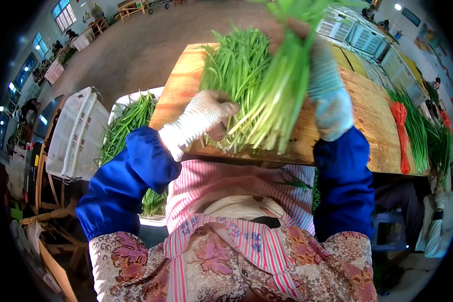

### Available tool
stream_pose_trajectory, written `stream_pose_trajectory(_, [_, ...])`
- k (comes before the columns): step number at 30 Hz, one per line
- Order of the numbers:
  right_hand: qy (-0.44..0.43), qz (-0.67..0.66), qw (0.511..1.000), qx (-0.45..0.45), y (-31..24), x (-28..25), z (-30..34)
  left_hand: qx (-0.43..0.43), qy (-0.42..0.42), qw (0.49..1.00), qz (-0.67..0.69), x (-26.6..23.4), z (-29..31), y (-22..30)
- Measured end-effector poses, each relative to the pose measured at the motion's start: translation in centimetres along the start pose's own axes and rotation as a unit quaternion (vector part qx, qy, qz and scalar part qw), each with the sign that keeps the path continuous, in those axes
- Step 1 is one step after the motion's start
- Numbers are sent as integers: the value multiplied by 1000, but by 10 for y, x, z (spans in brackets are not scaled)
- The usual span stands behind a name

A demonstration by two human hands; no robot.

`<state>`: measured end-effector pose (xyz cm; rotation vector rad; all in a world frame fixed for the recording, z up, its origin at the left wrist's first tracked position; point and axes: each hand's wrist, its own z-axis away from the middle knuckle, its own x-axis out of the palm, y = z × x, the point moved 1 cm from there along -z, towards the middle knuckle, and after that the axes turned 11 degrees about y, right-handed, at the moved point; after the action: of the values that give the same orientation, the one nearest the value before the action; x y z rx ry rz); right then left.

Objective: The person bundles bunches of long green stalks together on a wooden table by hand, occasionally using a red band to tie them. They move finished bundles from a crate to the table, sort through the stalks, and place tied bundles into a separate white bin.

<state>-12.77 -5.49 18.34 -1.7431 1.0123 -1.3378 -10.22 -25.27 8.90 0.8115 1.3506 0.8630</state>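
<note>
A pile of green chives (241,58) lies on a wooden board (178,85) in front of me, leaves pointing away and pale stalk ends toward me. My right hand (319,65), in a striped knitted glove and blurred by motion, grips a bunch of chives (277,103) around its upper part. This bunch is tilted over the right side of the pile, its pale ends hanging low near the board's front edge. At the pile's lower left, my left hand (204,116), gloved too, curves its thumb and fingers around the stalks; its fingertips are partly hidden.
Red ties (400,133) hang over the board's right end beside more chives (412,123). Left of the board, a basket holds loose chives (131,121), and white plastic crates (73,133) stand next to it. Further crates (337,22) sit beyond the board at the far right.
</note>
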Motion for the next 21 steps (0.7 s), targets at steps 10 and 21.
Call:
stream_pose_trajectory(10, [-13,9,976,219,99,2,-39,233,0,971,-62,-43,-9,15])
stream_pose_trajectory(21, [32,52,989,135,99,-19,-48,661,-46,719,-210,18,-31,12])
